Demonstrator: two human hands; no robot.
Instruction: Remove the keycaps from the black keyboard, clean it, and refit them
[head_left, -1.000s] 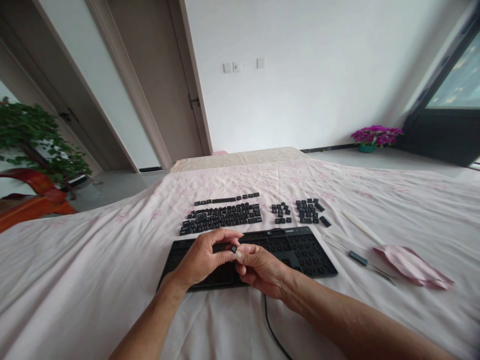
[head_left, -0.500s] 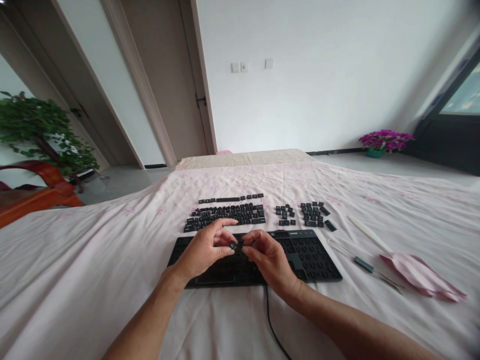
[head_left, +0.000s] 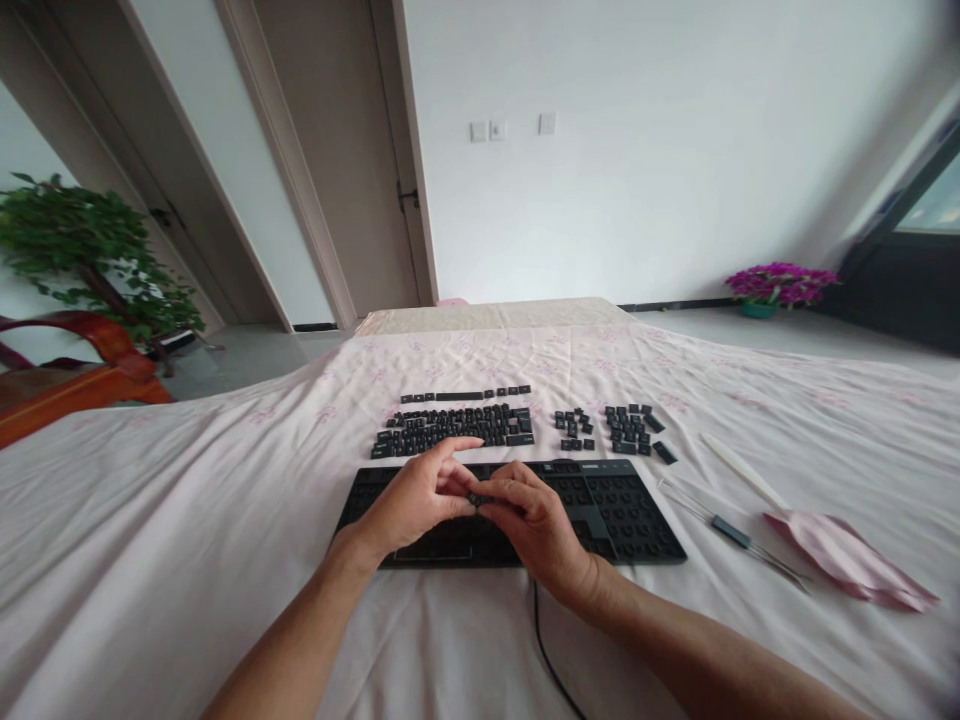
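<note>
Two hands meet over a stripped keyboard

We see both hands joined above the middle of a black keyboard (head_left: 517, 510) that lies on a pale pink sheet (head_left: 187, 520) with a faint flower print. The left hand (head_left: 416, 500) has its forefinger stretched forward and its thumb bent in toward the other hand. The right hand (head_left: 536, 525) curls its fingers narrowly toward the same spot. Between the fingertips sits a small dark piece, probably a keycap (head_left: 474, 497), though it is too small and too hidden for us to be sure, and we cannot tell which hand carries the grip.

The keyboard shows bare round sockets across its right part. A pale label sits on its top edge, right of centre, but we cannot read the writing. Its black cable (head_left: 547, 650) runs off the near edge toward us.

Behind the keyboard, loose black keycaps (head_left: 457, 425) are laid out in rows on the sheet, with two smaller groups (head_left: 574, 428) to their right; their legends are too small to read. To the right lie a thin wire tool (head_left: 731, 530), a white stick (head_left: 742, 470) and a folded pink cloth (head_left: 847, 560).

By the far wall stands a pot of purple flowers (head_left: 780, 285), and a leafy green plant (head_left: 82, 250) is at the left
</note>
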